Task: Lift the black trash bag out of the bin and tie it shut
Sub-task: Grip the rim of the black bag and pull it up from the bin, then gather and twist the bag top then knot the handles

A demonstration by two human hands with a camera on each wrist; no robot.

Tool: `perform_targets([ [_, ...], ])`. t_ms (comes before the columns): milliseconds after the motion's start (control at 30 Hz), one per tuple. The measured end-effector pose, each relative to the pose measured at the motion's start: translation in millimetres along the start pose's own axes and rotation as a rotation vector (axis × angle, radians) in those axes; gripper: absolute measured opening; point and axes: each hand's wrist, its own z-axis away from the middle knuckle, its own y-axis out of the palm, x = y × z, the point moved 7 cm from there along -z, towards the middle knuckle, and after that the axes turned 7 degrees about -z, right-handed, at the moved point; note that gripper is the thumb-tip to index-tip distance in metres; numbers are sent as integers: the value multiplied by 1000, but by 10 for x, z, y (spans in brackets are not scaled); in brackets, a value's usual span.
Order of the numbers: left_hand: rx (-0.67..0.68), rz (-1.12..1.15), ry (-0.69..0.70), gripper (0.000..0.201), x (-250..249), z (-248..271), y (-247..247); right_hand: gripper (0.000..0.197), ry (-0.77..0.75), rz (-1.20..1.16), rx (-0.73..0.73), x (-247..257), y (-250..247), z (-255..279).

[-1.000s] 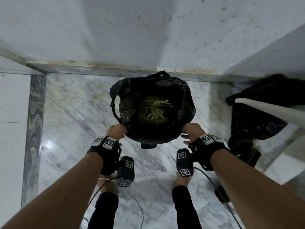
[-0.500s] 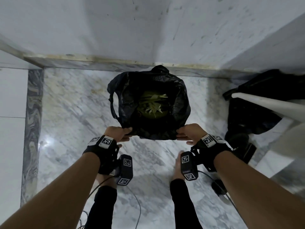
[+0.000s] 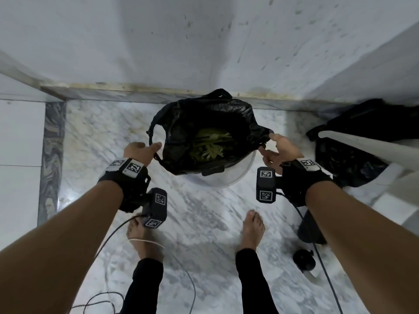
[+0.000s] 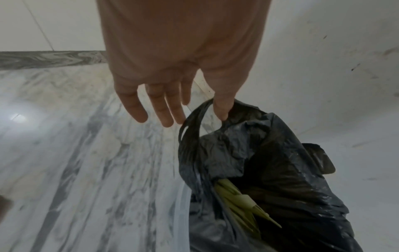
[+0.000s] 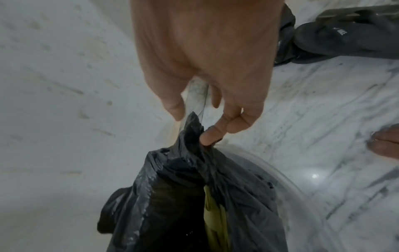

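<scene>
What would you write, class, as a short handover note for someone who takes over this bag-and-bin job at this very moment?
Left hand: thumb hooked in the loop handle of the crinkled black plastic trash bag; its other fingers hang straight and free.
Right hand: pinches the opposite gathered corner of the bag.
The bag's mouth is open, with green leaf scraps inside. It still sits partly in the round translucent plastic bin on the grey-veined marble floor by the wall.
Done: the near edge of the bag is off the rim.
Left: lift the bag out, then tie it shut.
</scene>
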Motion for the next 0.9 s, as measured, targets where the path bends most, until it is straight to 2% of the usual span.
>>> perform_targets([
  [100,25,-23,49,69,-110,-63,-23,30,57,89,11,-7,-25,-61],
  [200,29,13,64,63,-180,-87,-32,26,96,170,6,-46,-19,-127],
  [333,-13,110,143,32,-332,-65,-19,6,32,330,101,-64,70,-221],
  [433,-4,264,162,13,-415,-5,-35,13,-40,230,114,97,101,-120],
  [567,2,419,181,21,-542,157,-174,19,-69,-30,157,318,71,109],
  [733,29,525,265,17,-733,427,-371,20,-197,68,100,735,-26,508],
  [833,54,626,282,10,-824,588,-469,12,-293,95,157,850,62,813],
  [900,120,645,289,15,-870,700,-447,12,-377,103,205,839,166,1001],
])
